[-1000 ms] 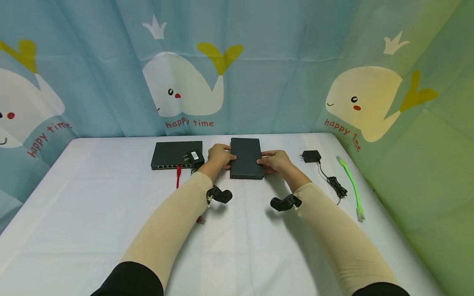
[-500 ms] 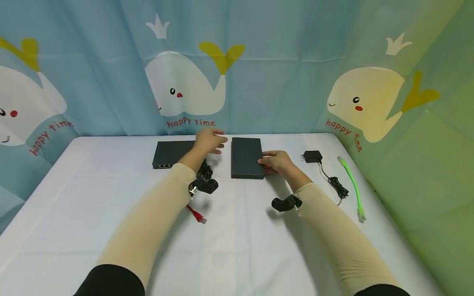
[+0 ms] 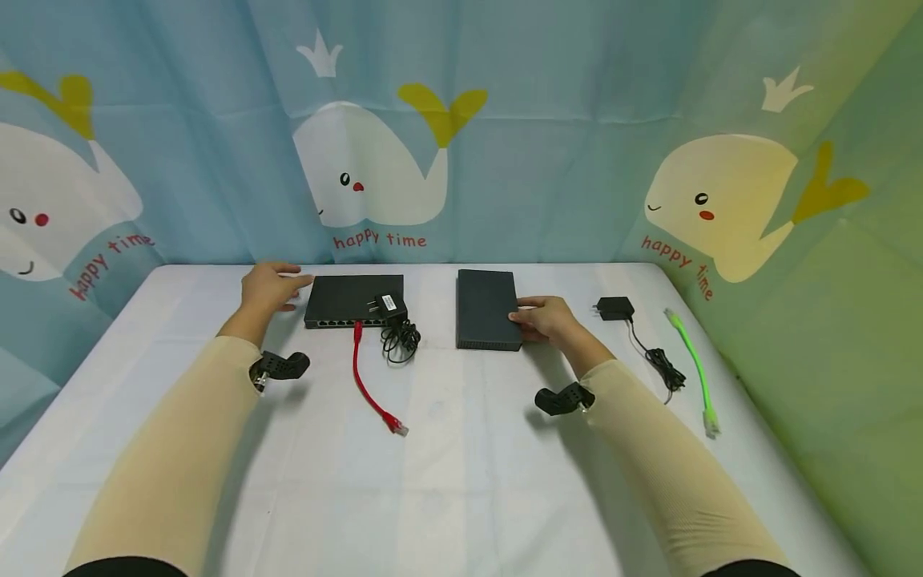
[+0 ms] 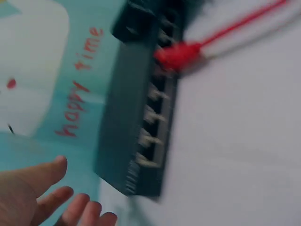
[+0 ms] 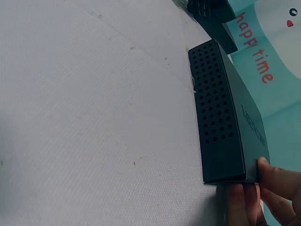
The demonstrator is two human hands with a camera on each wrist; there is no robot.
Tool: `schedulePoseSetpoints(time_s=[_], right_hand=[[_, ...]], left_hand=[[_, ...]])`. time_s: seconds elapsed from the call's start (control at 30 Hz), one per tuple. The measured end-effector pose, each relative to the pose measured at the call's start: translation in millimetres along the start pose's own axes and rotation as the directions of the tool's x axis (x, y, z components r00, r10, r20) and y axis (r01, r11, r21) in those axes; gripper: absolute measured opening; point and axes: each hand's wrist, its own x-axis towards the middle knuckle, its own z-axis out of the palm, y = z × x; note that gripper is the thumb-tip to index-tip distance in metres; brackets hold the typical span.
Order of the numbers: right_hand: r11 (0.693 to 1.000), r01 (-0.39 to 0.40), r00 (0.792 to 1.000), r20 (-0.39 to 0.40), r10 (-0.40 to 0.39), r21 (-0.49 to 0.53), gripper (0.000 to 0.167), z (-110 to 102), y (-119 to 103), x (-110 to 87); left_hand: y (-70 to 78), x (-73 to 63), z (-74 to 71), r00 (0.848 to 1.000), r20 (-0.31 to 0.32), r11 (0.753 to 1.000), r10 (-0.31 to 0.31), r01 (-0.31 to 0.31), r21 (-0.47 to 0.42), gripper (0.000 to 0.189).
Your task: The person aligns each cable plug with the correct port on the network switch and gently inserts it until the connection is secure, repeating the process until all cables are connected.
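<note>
In the head view my left hand (image 3: 268, 288) is beside the left end of a black network switch (image 3: 346, 295). The left wrist view shows that hand with fingers spread, a gap between them and the switch's corner (image 4: 127, 183). A red network cable (image 3: 368, 393) runs from a port on the switch's front. On the right, a dark box-shaped device (image 3: 487, 308) with a perforated end (image 5: 211, 94) lies flat. My right hand (image 3: 546, 318) touches its right side, thumb at the top edge and fingers against the side. Part of those fingers is hidden.
A black power adapter (image 3: 391, 306) lies on the switch, its coiled cord (image 3: 401, 340) in front. To the right are another power adapter (image 3: 615, 308), its bundled cord (image 3: 665, 369) and a green network cable (image 3: 695, 361). A patterned curtain (image 3: 555, 160) hangs behind the white table (image 3: 461, 497).
My left hand has left the dark device and moved left across the switch to its left end. My right hand has stayed at the device's right side. The red cable is uncovered.
</note>
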Motion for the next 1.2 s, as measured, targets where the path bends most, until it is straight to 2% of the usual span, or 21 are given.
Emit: schedulePoseSetpoints(time_s=[0.07, 0.2, 0.33, 0.43, 0.6, 0.77, 1.0, 1.2], right_hand=[[1.0, -0.003, 1.0, 0.001, 0.003, 0.005, 0.055, -0.9, 0.7, -0.4], [1.0, -0.013, 1.0, -0.007, 0.013, 0.017, 0.054, -2.5, 3.1, 1.5], [1.0, -0.014, 1.0, -0.008, 0.014, 0.019, 0.055, -2.4, 4.1, 1.8], [1.0, -0.012, 1.0, -0.009, 0.012, 0.009, 0.056, -3.0, 4.6, 1.4], [1.0, -0.013, 1.0, -0.006, 0.013, -0.007, 0.057, -2.2, 4.0, 2.2], [1.0, -0.012, 1.0, -0.003, 0.012, -0.017, 0.057, -2.0, 2.1, 1.7], [1.0, -0.013, 1.0, -0.007, 0.013, -0.018, 0.055, -2.6, 2.1, 2.0], [1.0, -0.02, 1.0, -0.008, 0.019, -0.018, 0.055, -1.9, 2.6, 1.6]], left_hand=[[-13.0, 1.4, 1.9, 0.998, 0.027, 0.998, -0.063, 0.063, -0.013, 0.058], [-25.2, -0.3, 8.5, 0.988, 0.097, 0.991, -0.119, 0.125, -0.056, 0.065], [-27.7, -3.1, 12.7, 0.984, 0.148, 0.991, -0.095, 0.107, -0.078, 0.071], [-25.8, -4.1, 14.9, 0.984, 0.164, 0.996, -0.073, 0.081, -0.047, 0.074], [-25.5, -4.1, 16.1, 0.986, 0.155, 0.998, -0.065, 0.066, -0.003, 0.071], [-25.9, -3.9, 16.6, 0.99, 0.132, 0.998, -0.056, 0.058, -0.01, 0.069], [-27.8, -1.5, 15.0, 0.989, 0.14, 0.999, -0.038, 0.04, -0.011, 0.068], [-30.7, 1.1, 9.0, 0.988, 0.138, 0.998, -0.062, 0.063, 0.0, 0.066]])
